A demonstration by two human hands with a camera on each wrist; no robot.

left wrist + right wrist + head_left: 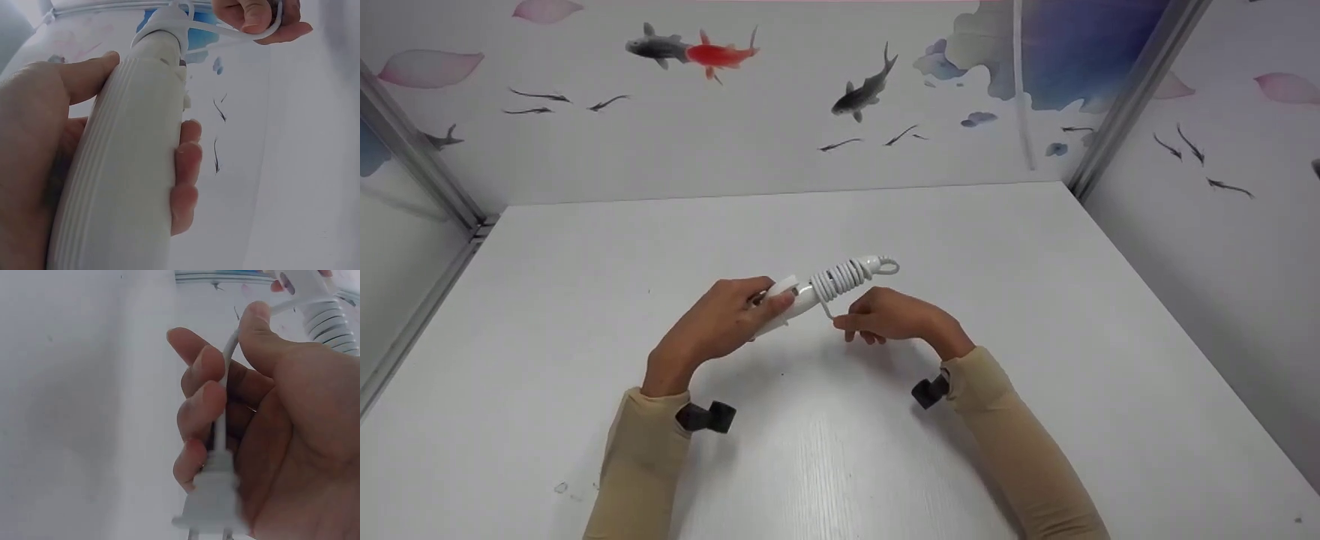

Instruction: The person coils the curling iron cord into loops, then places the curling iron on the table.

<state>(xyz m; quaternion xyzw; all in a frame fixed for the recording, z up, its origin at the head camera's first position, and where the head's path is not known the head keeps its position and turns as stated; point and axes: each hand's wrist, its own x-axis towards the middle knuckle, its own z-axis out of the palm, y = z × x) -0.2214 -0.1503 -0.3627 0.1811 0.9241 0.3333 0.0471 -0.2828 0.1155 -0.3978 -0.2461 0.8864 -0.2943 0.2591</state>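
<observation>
My left hand (725, 319) grips a long white appliance with a power cord, thumb on one side and fingers round the other. Its ribbed body (126, 163) fills the left wrist view; the exact kind is not clear. White cord (840, 279) is wound in several turns round the far end, where a small loop sticks out. To the right, my right hand (896, 315) pinches the free stretch of cord (231, 343) between thumb and curled fingers. The two-pin plug (214, 503) hangs below those fingers, beside the palm.
A white tabletop (825, 450) lies beneath both hands. White panels printed with fish and petals (720, 135) enclose the back and sides, with metal posts (1140, 97) at the corners. Small black cameras (712, 417) sit on both wrists.
</observation>
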